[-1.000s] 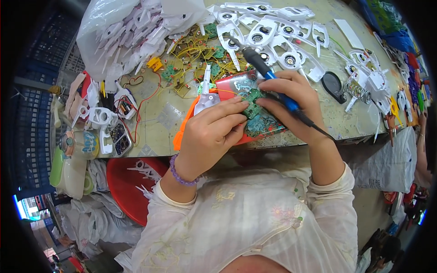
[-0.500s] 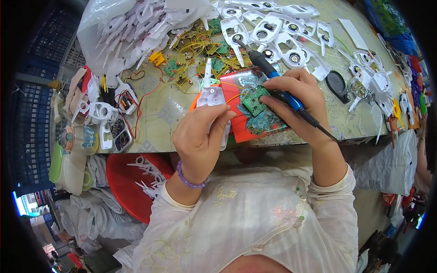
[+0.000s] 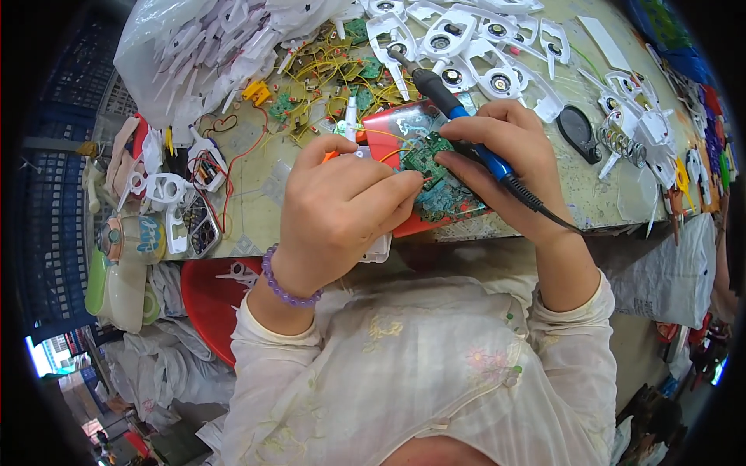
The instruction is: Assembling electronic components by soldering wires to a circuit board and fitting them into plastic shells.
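A soldering iron (image 3: 458, 116) with a blue and black grip lies across my right hand (image 3: 509, 159), its tip pointing away to the upper left. Thumb and fingers of that same hand also pinch a small green circuit board (image 3: 420, 161). My left hand (image 3: 346, 206) is closed, its fingertips at the board's lower left edge; what they pinch is too small to make out. Partly hidden behind the left hand is a white plastic housing (image 3: 379, 248). Yellow wires run from it towards the board. A red mat (image 3: 404, 225) with scraped teal marks lies underneath.
Green boards with yellow wires (image 3: 330, 81) are heaped farther back. White plastic housings with round speakers (image 3: 497, 78) lie at the back right, and a bag of white parts (image 3: 225, 46) at the back left. A red basin (image 3: 202, 311) stands below the table edge.
My left hand has left its place over the white housing and moved right, to the circuit board's edge. My right hand keeps the iron and board, with the board tilted slightly differently.
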The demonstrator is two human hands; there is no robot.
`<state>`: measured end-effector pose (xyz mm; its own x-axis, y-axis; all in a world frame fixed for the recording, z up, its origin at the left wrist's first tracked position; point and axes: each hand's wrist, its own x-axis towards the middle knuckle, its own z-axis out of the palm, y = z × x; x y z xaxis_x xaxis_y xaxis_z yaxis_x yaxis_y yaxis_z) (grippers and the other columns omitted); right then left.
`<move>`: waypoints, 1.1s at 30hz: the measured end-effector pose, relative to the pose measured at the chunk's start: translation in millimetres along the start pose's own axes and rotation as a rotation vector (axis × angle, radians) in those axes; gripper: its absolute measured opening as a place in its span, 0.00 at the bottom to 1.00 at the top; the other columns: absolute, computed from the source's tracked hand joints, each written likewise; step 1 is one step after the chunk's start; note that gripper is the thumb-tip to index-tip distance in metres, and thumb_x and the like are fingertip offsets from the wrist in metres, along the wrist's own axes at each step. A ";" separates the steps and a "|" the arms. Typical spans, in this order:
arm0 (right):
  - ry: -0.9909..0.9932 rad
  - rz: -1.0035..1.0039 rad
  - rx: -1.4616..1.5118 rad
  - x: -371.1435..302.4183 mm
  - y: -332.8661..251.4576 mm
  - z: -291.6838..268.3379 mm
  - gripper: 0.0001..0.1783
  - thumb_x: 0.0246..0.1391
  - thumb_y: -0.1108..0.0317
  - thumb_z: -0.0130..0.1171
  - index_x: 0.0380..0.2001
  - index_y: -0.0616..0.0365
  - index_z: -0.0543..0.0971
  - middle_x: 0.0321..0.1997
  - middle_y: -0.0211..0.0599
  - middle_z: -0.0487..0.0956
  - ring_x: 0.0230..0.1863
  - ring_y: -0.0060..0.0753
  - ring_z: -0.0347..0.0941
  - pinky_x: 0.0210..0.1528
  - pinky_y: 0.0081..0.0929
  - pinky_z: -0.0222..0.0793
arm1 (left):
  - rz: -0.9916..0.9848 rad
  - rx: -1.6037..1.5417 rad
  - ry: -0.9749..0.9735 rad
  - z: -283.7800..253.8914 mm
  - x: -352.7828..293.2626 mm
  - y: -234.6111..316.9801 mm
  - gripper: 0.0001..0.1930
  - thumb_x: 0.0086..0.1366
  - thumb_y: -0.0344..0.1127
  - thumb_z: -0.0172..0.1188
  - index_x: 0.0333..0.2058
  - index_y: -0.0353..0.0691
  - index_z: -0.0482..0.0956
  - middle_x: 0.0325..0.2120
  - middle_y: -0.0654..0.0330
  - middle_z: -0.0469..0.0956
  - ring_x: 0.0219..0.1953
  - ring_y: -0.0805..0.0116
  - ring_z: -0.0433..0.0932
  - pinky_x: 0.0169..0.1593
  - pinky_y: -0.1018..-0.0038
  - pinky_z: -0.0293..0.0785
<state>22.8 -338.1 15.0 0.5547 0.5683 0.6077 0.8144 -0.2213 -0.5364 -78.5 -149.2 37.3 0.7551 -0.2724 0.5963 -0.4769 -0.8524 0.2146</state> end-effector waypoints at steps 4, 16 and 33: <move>0.011 -0.002 -0.011 -0.7 0.6 0.5 0.14 0.41 0.69 0.67 0.35 0.48 0.80 0.26 0.29 0.77 0.35 0.34 0.70 0.41 0.33 0.62 | 0.066 -0.031 -0.054 2.1 5.6 -5.2 0.11 0.44 0.27 0.68 0.29 0.39 0.80 0.30 0.61 0.79 0.30 0.64 0.78 0.38 0.66 0.74; 0.254 -0.181 -0.003 -6.2 7.5 -18.1 0.24 0.38 0.71 0.70 0.44 0.56 0.80 0.30 0.34 0.76 0.29 0.30 0.70 0.30 0.24 0.65 | 0.049 -0.078 -0.198 3.1 4.1 -4.7 0.11 0.44 0.26 0.65 0.30 0.35 0.79 0.37 0.54 0.80 0.42 0.57 0.80 0.41 0.68 0.78; 0.252 -0.067 0.363 -86.2 -12.9 -55.3 0.15 0.58 0.56 0.55 0.33 0.59 0.75 0.23 0.35 0.74 0.24 0.32 0.66 0.27 0.29 0.61 | 0.124 -0.010 -0.190 3.0 1.3 -5.2 0.12 0.43 0.25 0.65 0.31 0.34 0.78 0.37 0.53 0.80 0.42 0.57 0.81 0.39 0.69 0.79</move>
<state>-26.1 -428.1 1.9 0.5634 0.3507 0.7481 0.7625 0.1279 -0.6342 -73.7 -146.5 34.7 0.7612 -0.4551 0.4620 -0.5753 -0.8027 0.1572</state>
